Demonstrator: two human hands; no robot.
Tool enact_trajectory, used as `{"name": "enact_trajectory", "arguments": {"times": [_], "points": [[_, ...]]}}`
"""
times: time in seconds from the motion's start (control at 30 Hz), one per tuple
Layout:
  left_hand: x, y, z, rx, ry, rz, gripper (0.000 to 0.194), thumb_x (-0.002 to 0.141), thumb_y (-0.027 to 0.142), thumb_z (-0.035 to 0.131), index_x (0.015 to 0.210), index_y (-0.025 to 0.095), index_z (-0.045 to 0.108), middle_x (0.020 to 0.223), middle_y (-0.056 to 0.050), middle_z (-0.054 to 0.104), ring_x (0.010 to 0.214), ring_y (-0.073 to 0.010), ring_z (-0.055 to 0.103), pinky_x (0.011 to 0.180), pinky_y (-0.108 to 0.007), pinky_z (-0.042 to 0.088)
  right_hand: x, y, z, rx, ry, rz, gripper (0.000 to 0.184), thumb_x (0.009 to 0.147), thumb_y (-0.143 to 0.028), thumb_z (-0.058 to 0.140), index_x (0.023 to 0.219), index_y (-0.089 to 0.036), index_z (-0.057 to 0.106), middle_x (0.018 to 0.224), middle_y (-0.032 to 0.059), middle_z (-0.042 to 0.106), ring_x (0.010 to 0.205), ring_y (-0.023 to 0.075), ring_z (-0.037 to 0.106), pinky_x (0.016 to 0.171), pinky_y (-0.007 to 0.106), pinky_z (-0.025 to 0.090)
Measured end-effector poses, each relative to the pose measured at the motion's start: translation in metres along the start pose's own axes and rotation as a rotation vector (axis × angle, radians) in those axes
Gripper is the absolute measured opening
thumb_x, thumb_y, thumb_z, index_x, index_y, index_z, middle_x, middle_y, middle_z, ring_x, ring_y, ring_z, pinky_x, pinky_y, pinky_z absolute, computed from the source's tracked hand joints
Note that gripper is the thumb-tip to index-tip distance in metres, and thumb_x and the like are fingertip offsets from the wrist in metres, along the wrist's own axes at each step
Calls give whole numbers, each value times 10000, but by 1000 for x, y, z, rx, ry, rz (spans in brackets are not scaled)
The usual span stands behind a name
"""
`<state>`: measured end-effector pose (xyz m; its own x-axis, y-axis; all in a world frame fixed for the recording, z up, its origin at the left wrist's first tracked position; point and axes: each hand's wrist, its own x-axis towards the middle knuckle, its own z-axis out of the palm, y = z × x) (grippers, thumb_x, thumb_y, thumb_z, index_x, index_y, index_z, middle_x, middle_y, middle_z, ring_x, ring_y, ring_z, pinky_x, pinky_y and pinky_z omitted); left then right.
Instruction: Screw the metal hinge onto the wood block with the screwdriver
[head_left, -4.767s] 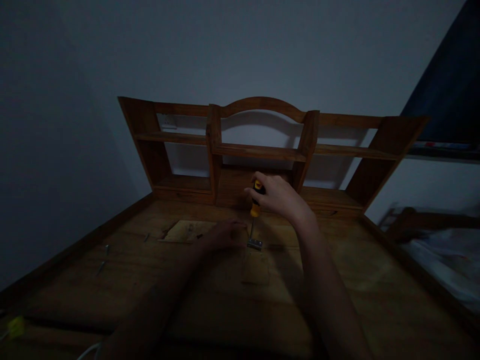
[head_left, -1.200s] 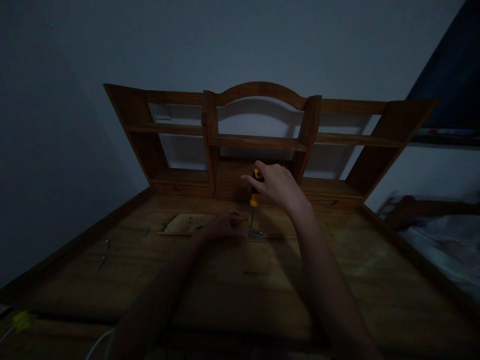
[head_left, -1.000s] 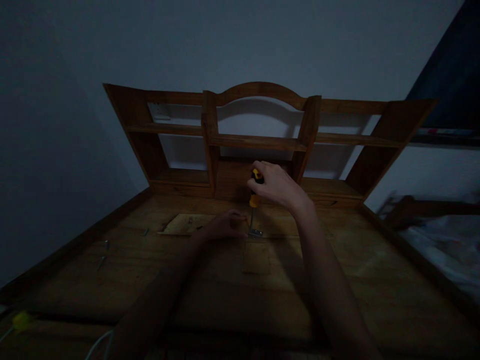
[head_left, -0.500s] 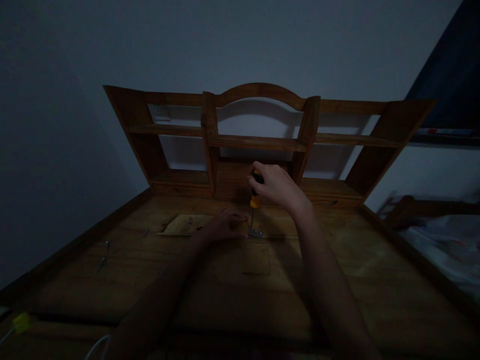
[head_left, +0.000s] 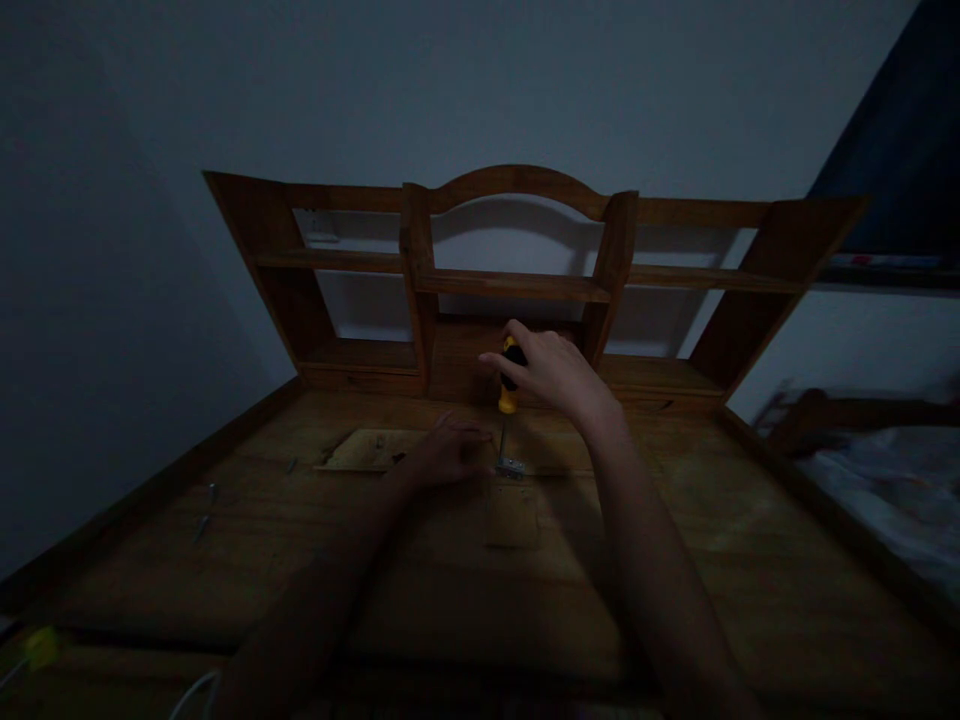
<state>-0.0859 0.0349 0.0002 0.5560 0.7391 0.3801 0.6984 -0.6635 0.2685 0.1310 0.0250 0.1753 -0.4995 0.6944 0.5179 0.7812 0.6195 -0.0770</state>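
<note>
Holding a yellow-and-black screwdriver (head_left: 508, 401)

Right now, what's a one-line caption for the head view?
Right hand holds a screwdriver at a small metal plate, left hand beside it.

Looks from the person's head, above and behind the left hand (head_left: 450, 450) and the right hand (head_left: 553, 370), forward and down across the tabletop (head_left: 720, 540). Faces the wooden shelf unit (head_left: 517, 285), beyond both hands, nearly straight on. Takes in, farther beyond the hands, a broad stretch of wall (head_left: 480, 90) and, nearer than the hands, both forearms (head_left: 645, 530). Sits far enough back to fit the shelf unit's whole width and show the screwdriver (head_left: 508, 402) in the right hand quite small. Reaches wide, out to a yellow object (head_left: 42, 647) left of the left hand and white cloth (head_left: 892, 490) well right of the right hand.
</note>
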Motion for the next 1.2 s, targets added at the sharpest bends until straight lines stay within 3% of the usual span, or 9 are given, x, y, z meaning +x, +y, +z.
{"name": "enact_trajectory", "arguments": {"times": [0.2,0.4,0.63,0.8,0.97,1.2], "points": [[0,-4,3,-2,9,8,608,743,643,662,1231,283,623,1231,-57,627,1161,-267,540,1086,-456,289,0,1,-2,53,-1,-51,302,925,-367,463,1161,-188,529,1080,92,665,978,231,622,785,299,411],[-1,-2,2,-3,21,15,616,745,643,661,1238,276,622,1219,-58,632,1143,-260,548,1080,-441,303,1,-3,-4,-107,-8,52,429,931,-560,389,1057,-187,560,906,99,685,852,259,640,702,320,401],[-1,-3,3,-22,28,-4,619,732,641,676,1221,264,631,1220,-63,632,1146,-263,546,1077,-437,316,1,-4,-3,-65,18,8,256,915,-360,437,1057,-186,561,1025,86,672,911,232,632,742,307,410],[0,-1,2,-45,37,-20,601,725,629,691,1205,271,638,1200,-60,638,1140,-264,550,1049,-426,359,1,-5,-3,-102,27,56,390,933,-493,398,1063,-174,581,928,110,683,875,263,634,739,340,418],[0,0,1,-59,32,-22,600,728,616,695,1214,271,635,1196,-69,635,1136,-270,552,1034,-431,379,1,-3,-3,67,9,-47,283,891,-347,472,1102,-191,579,1062,78,667,961,219,614,816,302,414],[0,2,0,-91,26,-42,587,728,609,700,1206,275,639,1215,-61,629,1161,-270,537,1036,-427,389,0,-6,-4,-22,-10,13,338,913,-456,430,1062,-180,558,890,89,671,812,241,627,700,315,397]]}}
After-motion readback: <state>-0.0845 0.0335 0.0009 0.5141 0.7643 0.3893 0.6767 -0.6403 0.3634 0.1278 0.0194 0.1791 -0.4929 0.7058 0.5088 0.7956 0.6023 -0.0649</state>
